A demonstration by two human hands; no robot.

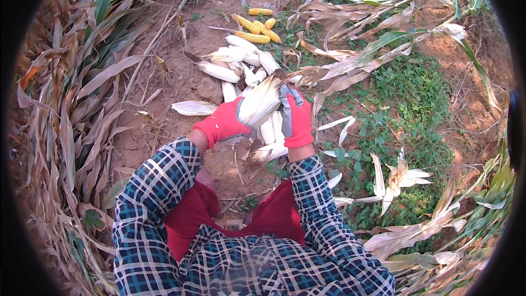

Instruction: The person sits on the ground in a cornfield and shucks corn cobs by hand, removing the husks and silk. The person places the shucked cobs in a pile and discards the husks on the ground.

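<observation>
An ear of corn in its pale husk (259,102) is held up in front of me, its brown silk end pointing away and to the right. My left hand (225,123), in a red and grey work glove, grips the lower left side of this ear. At the silk end, the fingers of my right hand (296,117), gloved the same way, are closed on the husk's right edge. Beneath and beyond both hands lies a heap of unpeeled corn ears (220,70). Another husked-over ear (269,152) lies just below my hands.
Several bare yellow corn cobs (252,38) lie on the soil past the heap. Dry corn stalks (70,152) bank up on the left, and more stalks (361,57) cross the right. Peeled husks (400,179) rest on low green weeds (415,90). A loose husk leaf (194,108) lies left.
</observation>
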